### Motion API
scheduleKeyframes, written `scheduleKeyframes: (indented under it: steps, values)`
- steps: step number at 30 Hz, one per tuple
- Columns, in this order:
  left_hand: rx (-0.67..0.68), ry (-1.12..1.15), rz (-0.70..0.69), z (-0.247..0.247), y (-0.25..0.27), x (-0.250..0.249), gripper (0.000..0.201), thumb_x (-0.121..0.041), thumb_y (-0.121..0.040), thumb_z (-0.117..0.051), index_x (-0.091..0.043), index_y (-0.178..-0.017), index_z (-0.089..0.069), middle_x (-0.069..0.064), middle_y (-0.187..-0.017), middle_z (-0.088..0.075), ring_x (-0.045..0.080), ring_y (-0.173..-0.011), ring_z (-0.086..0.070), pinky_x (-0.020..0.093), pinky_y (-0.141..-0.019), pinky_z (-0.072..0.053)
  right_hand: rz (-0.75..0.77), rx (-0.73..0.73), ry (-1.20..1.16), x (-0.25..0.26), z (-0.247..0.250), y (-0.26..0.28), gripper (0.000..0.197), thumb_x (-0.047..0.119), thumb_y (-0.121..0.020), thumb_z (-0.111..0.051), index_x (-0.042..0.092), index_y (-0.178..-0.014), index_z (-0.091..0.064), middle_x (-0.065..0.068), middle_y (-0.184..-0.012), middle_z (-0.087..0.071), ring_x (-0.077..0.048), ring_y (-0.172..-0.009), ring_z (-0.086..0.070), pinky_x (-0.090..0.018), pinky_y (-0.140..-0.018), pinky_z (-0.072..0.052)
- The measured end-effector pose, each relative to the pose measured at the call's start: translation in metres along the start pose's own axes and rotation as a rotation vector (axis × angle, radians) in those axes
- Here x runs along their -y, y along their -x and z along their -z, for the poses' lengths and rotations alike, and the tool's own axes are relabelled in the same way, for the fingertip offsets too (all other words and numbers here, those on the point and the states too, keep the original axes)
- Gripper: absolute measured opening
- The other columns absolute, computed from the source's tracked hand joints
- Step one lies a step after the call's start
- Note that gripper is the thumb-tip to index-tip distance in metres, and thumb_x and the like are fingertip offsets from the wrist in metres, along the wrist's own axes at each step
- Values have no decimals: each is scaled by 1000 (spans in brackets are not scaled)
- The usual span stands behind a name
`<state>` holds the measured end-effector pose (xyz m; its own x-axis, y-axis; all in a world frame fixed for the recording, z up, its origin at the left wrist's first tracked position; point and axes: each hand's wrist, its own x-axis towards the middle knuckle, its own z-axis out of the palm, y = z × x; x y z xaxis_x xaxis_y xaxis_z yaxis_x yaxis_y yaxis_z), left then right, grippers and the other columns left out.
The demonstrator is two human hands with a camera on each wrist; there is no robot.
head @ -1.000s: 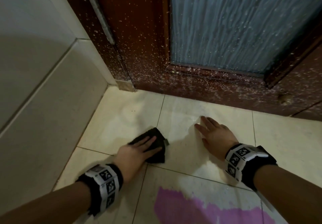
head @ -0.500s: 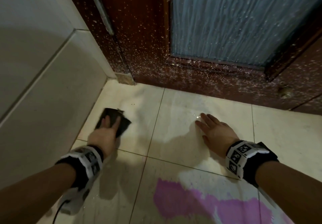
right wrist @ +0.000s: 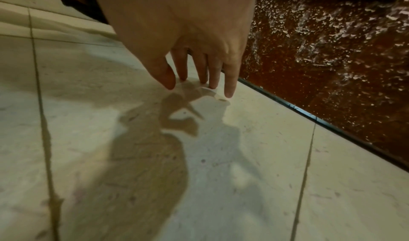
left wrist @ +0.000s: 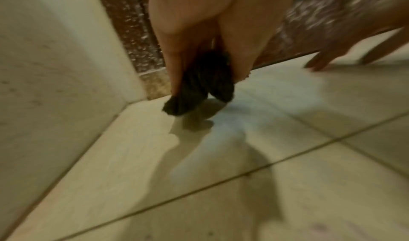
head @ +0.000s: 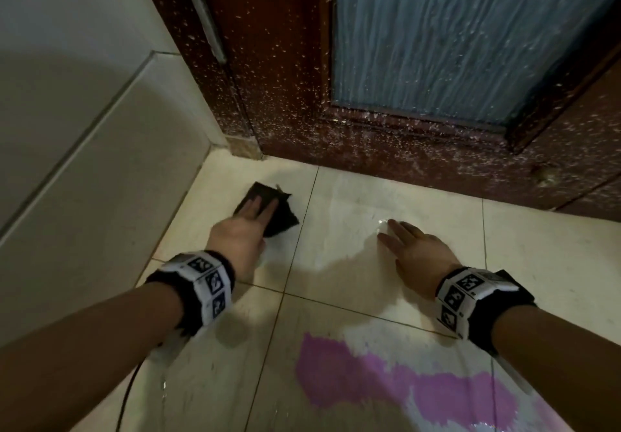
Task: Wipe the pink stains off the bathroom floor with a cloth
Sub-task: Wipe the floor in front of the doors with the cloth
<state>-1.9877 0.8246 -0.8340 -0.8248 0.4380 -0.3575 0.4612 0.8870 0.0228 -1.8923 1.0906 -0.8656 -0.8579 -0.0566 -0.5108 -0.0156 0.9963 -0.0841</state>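
Observation:
A dark cloth (head: 274,211) lies on the cream floor tiles (head: 369,196) near the corner of wall and door. My left hand (head: 247,230) presses on it with straight fingers; in the left wrist view the cloth (left wrist: 199,87) bunches under the palm. To the right, my right hand (head: 415,248) rests flat on the wet tile, and its fingertips (right wrist: 229,91) touch the floor by a small water bead. A large pink stain (head: 403,388) spreads over the near tiles, behind both hands and apart from the cloth.
A dark red wooden door (head: 285,95) with a frosted glass panel (head: 453,34), spattered white, closes off the far side. A pale tiled wall (head: 84,162) runs along the left. A thin black cable (head: 126,398) hangs below my left forearm.
My left hand slid the cloth left toward the wall, then back right and nearer the door. The right hand stayed put on the tile.

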Motion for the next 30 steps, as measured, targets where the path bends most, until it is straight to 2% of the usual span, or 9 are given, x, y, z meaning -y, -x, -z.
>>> scheduleKeyframes:
  steps: [2, 6, 11, 14, 17, 19, 22, 28, 30]
  values:
    - [160, -83, 55, -4, -7, -3, 75, -18, -95, -44, -23, -151, 7, 10, -158, 5, 22, -146, -11, 31, -111, -28, -5, 2, 5, -1, 1, 1, 60, 14, -94, -33, 23, -150, -12, -4, -158, 5, -19, -145, -5, -35, -112, -23]
    - [272, -208, -69, -32, 10, -30, 73, -11, -98, -37, -18, -149, 15, 17, -156, 15, 28, -146, 6, 41, -112, -28, 1, 15, 7, 2, 8, 0, 57, 14, -97, -30, 22, -150, -11, -5, -158, 6, -20, -144, -6, -35, -111, -24]
    - [354, -173, -376, -36, 28, -41, 70, -12, -100, -34, -32, -148, 13, -5, -148, 26, 17, -145, 14, 33, -118, -12, 36, 23, -6, 8, 13, -2, 59, 14, -97, -33, 21, -150, -9, -6, -158, 6, -21, -144, -7, -35, -110, -27]
    - [353, 200, -393, -17, 20, -18, 78, -49, -89, -55, -48, -141, 2, -21, -150, 10, 3, -143, 1, 19, -116, -8, 114, -4, -38, 21, 17, -4, 59, 18, -98, -35, 24, -150, -8, -4, -158, 5, -20, -144, -9, -33, -109, -27]
    - [311, 275, -242, 1, 0, 16, 129, -93, -40, -50, -41, -140, 12, -20, -148, 17, 0, -139, 12, 19, -116, -2, 286, -87, -52, 48, 21, -6, 58, 26, -99, -37, 27, -150, -9, -3, -158, 3, -20, -143, -9, -34, -112, -21]
    - [380, 24, -102, -4, -10, 34, 145, -82, -45, -66, -25, -145, 23, -5, -150, 29, 10, -140, 21, 28, -118, 0, 404, -120, -35, 72, 21, -11, 60, 31, -98, -41, 31, -149, -11, -2, -158, 3, -23, -144, -4, -41, -115, -14]
    - [473, -104, 0, -18, -16, 32, 143, -56, -60, -80, -14, -144, 28, 11, -148, 36, 23, -141, 26, 39, -119, -3, 486, -102, 40, 100, 14, -27, 66, 36, -94, -50, 35, -148, -13, -3, -158, 6, -27, -144, 4, -50, -114, -7]
    - [521, -94, 36, -17, -17, 25, 143, -46, -61, -83, -9, -144, 27, 16, -147, 37, 28, -140, 27, 39, -119, -4, 519, -50, 229, 113, 6, -38, 61, 41, -95, -44, 38, -148, -13, -6, -158, 3, -34, -143, 1, -59, -111, -2]
    - [522, -84, 36, -18, -18, 25, 144, -46, -60, -84, -9, -144, 27, 15, -147, 37, 27, -140, 27, 39, -119, -4, 510, -51, 275, 114, 3, -37, 65, 50, -89, -51, 40, -146, -21, -7, -157, -9, -35, -142, -10, -63, -109, -4]
